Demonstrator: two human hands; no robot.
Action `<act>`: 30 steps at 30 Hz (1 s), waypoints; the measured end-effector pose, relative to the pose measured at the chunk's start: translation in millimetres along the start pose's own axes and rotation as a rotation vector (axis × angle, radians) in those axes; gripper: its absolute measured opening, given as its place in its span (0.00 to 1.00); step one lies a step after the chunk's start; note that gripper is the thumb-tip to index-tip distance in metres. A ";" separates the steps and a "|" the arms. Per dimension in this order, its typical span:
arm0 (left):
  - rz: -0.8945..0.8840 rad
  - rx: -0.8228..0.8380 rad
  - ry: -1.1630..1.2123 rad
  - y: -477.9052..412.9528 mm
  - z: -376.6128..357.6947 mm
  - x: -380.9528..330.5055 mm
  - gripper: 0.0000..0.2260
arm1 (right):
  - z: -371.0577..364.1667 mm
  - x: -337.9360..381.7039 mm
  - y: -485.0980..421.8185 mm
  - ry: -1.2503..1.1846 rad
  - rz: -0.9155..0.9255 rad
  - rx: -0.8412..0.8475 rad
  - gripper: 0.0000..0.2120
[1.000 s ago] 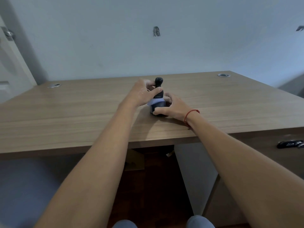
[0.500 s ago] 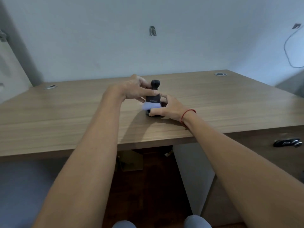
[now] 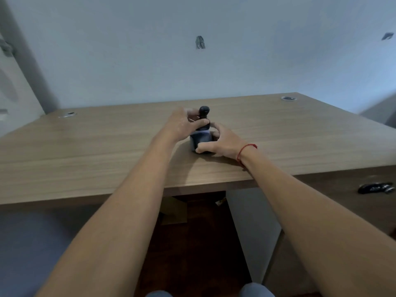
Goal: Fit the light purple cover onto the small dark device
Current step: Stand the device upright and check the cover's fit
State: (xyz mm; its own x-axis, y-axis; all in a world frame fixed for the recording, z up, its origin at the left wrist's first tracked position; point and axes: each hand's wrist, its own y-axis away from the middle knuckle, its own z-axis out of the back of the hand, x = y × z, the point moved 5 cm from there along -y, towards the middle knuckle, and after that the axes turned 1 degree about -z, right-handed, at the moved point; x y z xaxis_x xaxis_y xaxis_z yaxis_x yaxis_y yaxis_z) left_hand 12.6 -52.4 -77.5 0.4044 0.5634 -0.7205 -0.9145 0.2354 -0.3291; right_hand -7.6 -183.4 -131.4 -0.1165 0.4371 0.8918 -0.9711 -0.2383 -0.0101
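Note:
The small dark device (image 3: 203, 113) stands upright on the wooden table (image 3: 107, 151), its round head on top. A thin band of the light purple cover (image 3: 201, 133) shows around its middle, above a dark base (image 3: 201, 140). My left hand (image 3: 182, 125) grips the device's upper body from the left, thumb across the front. My right hand (image 3: 218, 142) holds the base from the right, thumb along its bottom front; a red string circles that wrist. Most of the cover is hidden by my fingers.
Two round cable grommets sit at the table's far corners, one left (image 3: 67, 114) and one right (image 3: 288, 98). A dark handle (image 3: 376, 188) sticks out on the drawer front at lower right. A plain wall rises behind the table; my knees (image 3: 256, 290) show at the bottom.
The visible purple part of the cover has shrunk to a thin band and sits lower over the dark base. My left hand has slid in closer around the device's upper body.

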 end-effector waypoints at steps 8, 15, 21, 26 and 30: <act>0.134 0.345 0.094 5.1 12.8 -18.4 0.07 | -1.4 1.4 -2.1 0.056 0.010 -0.034 0.57; 0.102 0.314 0.130 8.9 4.7 -19.5 0.08 | 0.6 -0.5 -4.0 0.067 0.047 -0.032 0.41; 0.078 0.192 0.211 10.4 7.9 -8.3 0.13 | 3.4 2.1 -2.8 0.013 0.012 0.049 0.62; 0.119 0.328 0.176 16.0 8.2 -8.8 0.11 | -2.7 4.8 -3.6 0.043 0.060 0.127 0.67; 0.096 0.300 0.178 14.9 8.7 -8.0 0.11 | -0.6 3.0 -0.6 0.111 0.067 0.070 0.47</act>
State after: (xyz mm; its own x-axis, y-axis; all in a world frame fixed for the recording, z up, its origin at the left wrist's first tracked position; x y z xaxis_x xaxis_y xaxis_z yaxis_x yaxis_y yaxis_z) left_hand -4.3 -46.5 -71.3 0.2888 0.4537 -0.8430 -0.9017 0.4248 -0.0803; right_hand -7.5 -181.5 -128.9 -0.2064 0.5106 0.8347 -0.9440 -0.3282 -0.0327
